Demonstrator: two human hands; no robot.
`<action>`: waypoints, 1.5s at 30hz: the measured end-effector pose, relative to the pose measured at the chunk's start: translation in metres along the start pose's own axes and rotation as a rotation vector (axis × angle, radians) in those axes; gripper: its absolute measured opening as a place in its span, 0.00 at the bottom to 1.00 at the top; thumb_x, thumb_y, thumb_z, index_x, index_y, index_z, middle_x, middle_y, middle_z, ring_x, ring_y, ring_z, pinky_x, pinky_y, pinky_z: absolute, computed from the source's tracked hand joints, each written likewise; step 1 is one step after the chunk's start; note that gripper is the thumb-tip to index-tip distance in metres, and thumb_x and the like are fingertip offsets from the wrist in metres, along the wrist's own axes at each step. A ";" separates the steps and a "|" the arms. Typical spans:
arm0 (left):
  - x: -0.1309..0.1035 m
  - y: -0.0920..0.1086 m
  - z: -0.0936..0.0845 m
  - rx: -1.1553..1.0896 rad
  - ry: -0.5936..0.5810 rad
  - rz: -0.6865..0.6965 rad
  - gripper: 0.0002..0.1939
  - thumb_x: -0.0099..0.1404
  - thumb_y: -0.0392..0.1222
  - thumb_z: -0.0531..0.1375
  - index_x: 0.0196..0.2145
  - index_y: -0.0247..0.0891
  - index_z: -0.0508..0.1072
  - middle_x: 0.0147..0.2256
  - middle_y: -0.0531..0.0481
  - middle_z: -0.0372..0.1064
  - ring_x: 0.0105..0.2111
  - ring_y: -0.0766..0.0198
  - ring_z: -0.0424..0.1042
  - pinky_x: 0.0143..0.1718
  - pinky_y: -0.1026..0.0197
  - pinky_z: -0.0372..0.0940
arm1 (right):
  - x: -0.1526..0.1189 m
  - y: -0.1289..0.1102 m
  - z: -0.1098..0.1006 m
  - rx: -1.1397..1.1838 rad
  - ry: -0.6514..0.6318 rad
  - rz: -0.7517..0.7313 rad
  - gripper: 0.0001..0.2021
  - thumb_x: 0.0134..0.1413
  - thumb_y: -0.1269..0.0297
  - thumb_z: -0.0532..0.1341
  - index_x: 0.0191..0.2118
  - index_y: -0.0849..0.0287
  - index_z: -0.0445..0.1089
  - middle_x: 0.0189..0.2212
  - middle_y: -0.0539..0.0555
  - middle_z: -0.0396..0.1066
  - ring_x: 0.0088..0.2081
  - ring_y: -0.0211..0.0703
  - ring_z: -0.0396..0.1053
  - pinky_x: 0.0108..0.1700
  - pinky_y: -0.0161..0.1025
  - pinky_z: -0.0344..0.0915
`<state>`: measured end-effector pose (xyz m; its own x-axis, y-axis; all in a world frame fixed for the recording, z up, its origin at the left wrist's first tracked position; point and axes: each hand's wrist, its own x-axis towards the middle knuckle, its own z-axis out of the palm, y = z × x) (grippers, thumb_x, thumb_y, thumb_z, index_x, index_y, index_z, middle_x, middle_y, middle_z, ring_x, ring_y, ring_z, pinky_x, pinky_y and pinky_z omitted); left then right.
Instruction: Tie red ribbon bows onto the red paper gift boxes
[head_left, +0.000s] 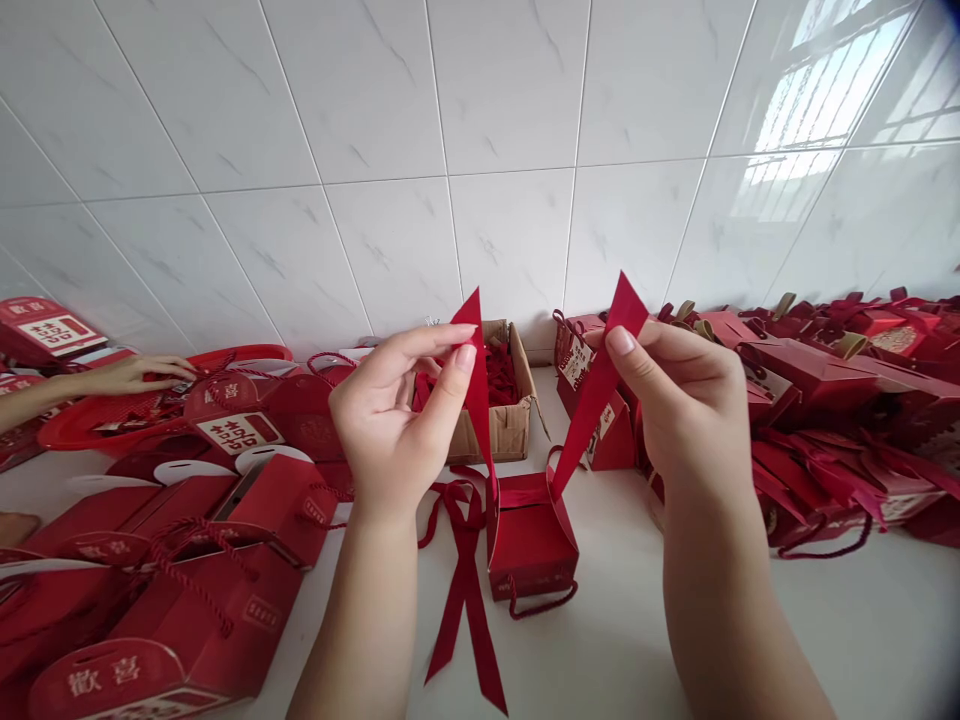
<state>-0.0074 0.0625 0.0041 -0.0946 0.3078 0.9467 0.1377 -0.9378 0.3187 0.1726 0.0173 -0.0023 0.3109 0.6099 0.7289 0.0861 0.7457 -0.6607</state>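
- Ribbon (589,415): two ends held up above table (622,640), running down to small box (534,560) between the forearms.
- Around: left boxes (217,600) crowd one side, right boxes (814,375) the other.
- Carton (506,445) with red stuff inside sits behind small box, partly blocked by left hand (401,415).
- Second ribbon (466,590), looped, two tails splayed, lies just left of small box.
- Far left: another person's hand (154,375) at red basket (71,432).
- Grip: left hand pinches one end, right hand (694,390) the other, thumbs against fingers.
- Look: flat, deep red, slant-cut tips, ends in a V. Can't tell if they join inside.
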 end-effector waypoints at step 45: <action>0.000 -0.002 -0.001 0.050 0.015 -0.064 0.13 0.60 0.44 0.65 0.43 0.47 0.72 0.36 0.53 0.73 0.33 0.65 0.75 0.35 0.61 0.71 | -0.005 -0.007 0.000 -0.066 0.046 -0.036 0.06 0.56 0.62 0.63 0.30 0.54 0.75 0.26 0.49 0.72 0.30 0.38 0.69 0.32 0.37 0.67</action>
<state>-0.0085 0.0645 0.0037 -0.1196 0.3645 0.9235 0.1797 -0.9068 0.3812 0.1704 0.0088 -0.0012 0.3493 0.5690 0.7445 0.1601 0.7466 -0.6457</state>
